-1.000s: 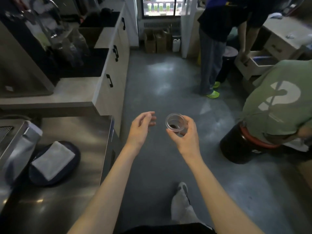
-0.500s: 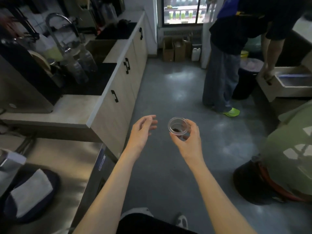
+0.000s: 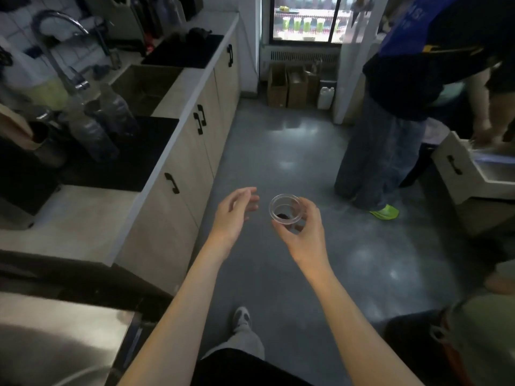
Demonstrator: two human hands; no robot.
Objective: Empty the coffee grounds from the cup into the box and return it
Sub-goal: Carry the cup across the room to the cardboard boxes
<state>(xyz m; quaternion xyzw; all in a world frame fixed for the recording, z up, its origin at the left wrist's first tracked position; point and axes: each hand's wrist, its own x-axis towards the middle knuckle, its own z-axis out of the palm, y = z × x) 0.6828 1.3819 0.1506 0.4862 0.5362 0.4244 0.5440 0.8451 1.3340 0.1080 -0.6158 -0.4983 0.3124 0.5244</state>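
Cup (image 3: 285,208): small, clear, upright, rim a near-circle, dark grounds (image 3: 283,216) at its bottom. Lower wall hidden by fingers; amount of grounds unclear. Right hand (image 3: 302,232) pinches it from below and beside, over grey floor (image 3: 278,151). Left hand (image 3: 232,215), just left of cup, loosely spread, empty.

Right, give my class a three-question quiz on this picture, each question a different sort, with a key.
1. True or false: the cup is upside down.
2. Which hand holds the cup? A) left hand B) right hand C) both
3. Fill in: the dark grounds lie at the cup's ____.

Key: 1 false, its mouth faces up; 2 B, the left hand is open and empty beside it; 3 bottom.
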